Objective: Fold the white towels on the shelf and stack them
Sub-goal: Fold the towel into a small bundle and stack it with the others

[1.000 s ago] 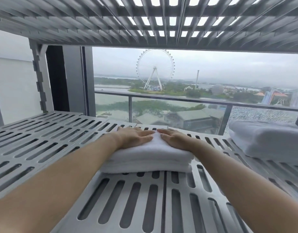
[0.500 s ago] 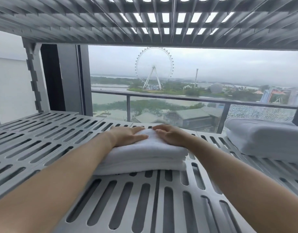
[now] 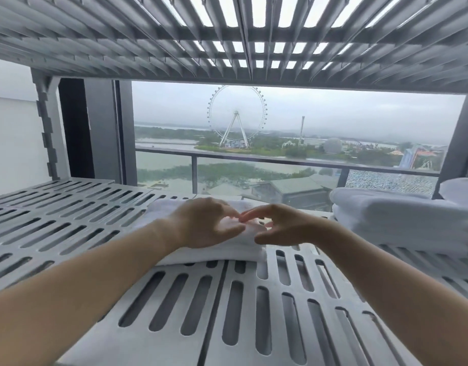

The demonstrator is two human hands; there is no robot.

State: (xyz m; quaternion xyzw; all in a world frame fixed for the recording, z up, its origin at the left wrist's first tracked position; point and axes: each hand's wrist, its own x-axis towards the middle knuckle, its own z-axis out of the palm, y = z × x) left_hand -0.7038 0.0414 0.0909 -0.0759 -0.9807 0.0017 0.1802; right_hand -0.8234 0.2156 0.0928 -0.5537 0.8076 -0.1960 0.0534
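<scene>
A: Where is the folded white terry towel (image 3: 209,253) found?

B: It is seen lying flat on the grey slotted plastic shelf (image 3: 69,215), in the middle, with the left hand (image 3: 203,225) and the right hand (image 3: 283,228) over its top. A stack of folded white towels (image 3: 396,220) is set well apart, at the right end of the same shelf.

A: Is anything held by the hands?

B: Nothing is seen to be gripped. Both hands are curled loosely, thumbs and fingers apart, fingertips almost meeting above the cloth. Whether the towel is touched cannot be told, as the hands are blurred.

A: How is the towel expected to handle?

B: It is judged soft, light and limp, so the layers may sag or slide open if it is lifted by one edge. It is best taken from both short sides, with fingers slid under the bottom layer and thumbs pressed on top.
</scene>
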